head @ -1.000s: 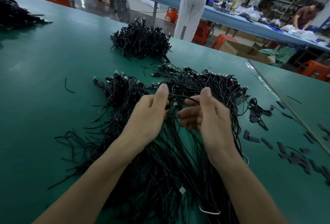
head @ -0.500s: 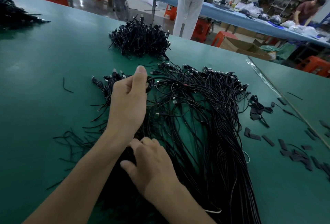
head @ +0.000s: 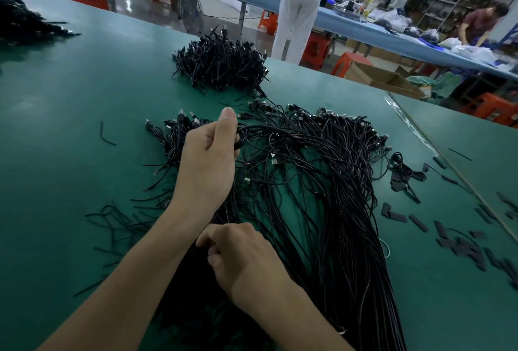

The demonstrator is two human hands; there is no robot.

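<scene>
A large spread of long black cables [head: 322,182] with plug ends lies on the green table [head: 70,115]. My left hand [head: 208,160] is raised over the spread's left part and grips a looped black cable [head: 246,133], thumb pointing up. My right hand [head: 241,258] is lower, near my left forearm, fingers curled and pinching the cable strands there. A smaller bunch of plug ends [head: 173,132] lies just left of my left hand.
A tight pile of coiled black cables [head: 221,62] sits farther back. Another black bundle [head: 22,23] lies at the far left. Small black strips [head: 462,241] are scattered at the right, near a table seam [head: 448,165]. Two people work at a blue table [head: 364,31] behind.
My right hand left the spot beside my left hand and dropped back toward my body along the cables. My left hand rose slightly left, keeping hold of the cable loop.
</scene>
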